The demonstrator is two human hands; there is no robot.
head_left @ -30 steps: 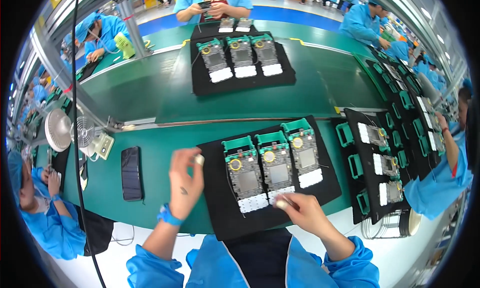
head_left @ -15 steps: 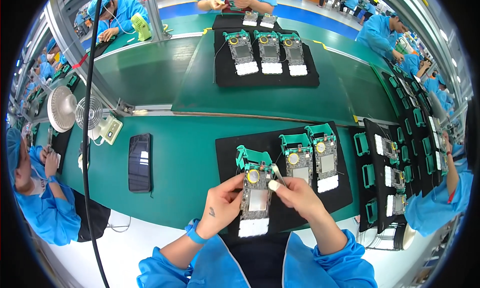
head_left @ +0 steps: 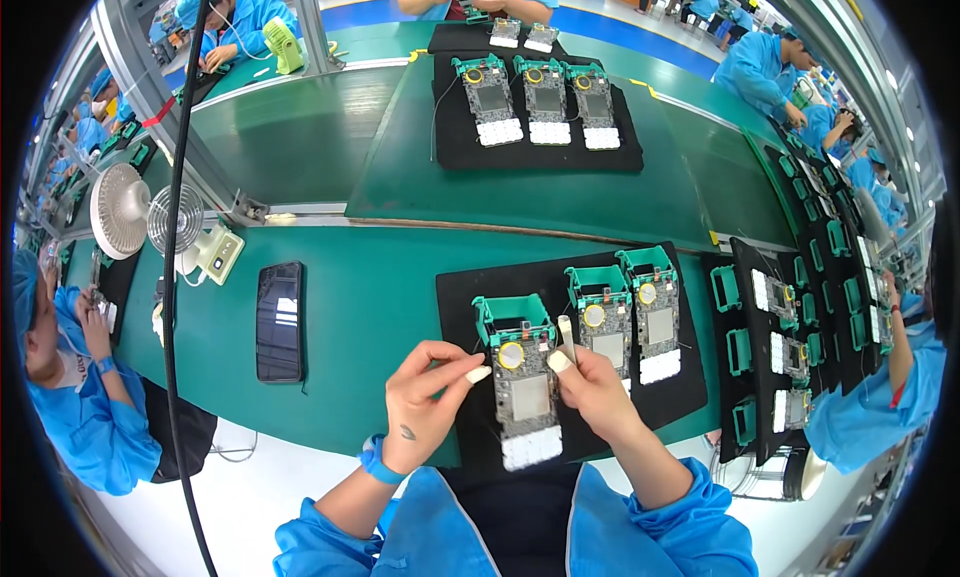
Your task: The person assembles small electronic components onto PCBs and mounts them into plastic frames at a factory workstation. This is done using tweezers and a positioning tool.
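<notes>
Directly in front of me, a circuit board [head_left: 523,401] with a round yellow-rimmed part, a square silver shield and white pads lies on the black mat [head_left: 470,287]. A green plastic frame [head_left: 515,320] sits at its far end. Beside the board's left edge, my left hand [head_left: 428,392] has its thumb and forefinger pinched together; whatever is between them is too small to see. My right hand [head_left: 598,392], on the board's right side, grips metal tweezers [head_left: 566,335] whose tip points away from me. White covers show on fingertips of both hands.
Two similar boards [head_left: 605,322] with green frames lie right of mine. A black phone [head_left: 280,322] and a small fan [head_left: 205,247] are on the left. A dark cable [head_left: 172,277] hangs across the left side. Racks of green frames [head_left: 737,352] stand right; co-workers sit around.
The board has gone from my left hand's hold to lying on the mat, its green frame now straighter. My left fingers have moved off its edge; the tweezers have moved slightly right.
</notes>
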